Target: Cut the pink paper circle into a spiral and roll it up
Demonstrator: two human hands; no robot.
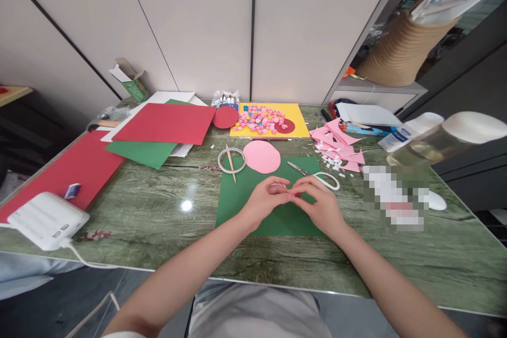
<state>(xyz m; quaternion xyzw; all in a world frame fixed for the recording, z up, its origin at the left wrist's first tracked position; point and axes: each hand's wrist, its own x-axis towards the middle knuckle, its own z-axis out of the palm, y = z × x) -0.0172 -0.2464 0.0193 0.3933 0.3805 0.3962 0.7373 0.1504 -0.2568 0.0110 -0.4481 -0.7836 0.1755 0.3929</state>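
My left hand (pixel 268 199) and my right hand (pixel 321 205) meet over a green paper sheet (pixel 237 206), fingertips pinched together. Between them is a small pink piece (pixel 293 194), mostly hidden by the fingers, so its shape is unclear. Just beyond my left hand, a pink paper circle (pixel 261 157) overlaps the top edge of the green sheet. Scissors (pixel 328 180) with white handles lie beside my right hand, blades pointing away to the left. A wooden stick (pixel 231 163) lies across a ring-shaped roll (pixel 222 155) left of the circle.
Many small pink, yellow and blue balls (pixel 259 119) sit on a yellow sheet (pixel 299 111) at the back. Pink scraps (pixel 336 140) lie to its right. Red paper (pixel 162 122) is stacked at left, near a white charger (pixel 47 220). A bottle (pixel 420 148) stands at right.
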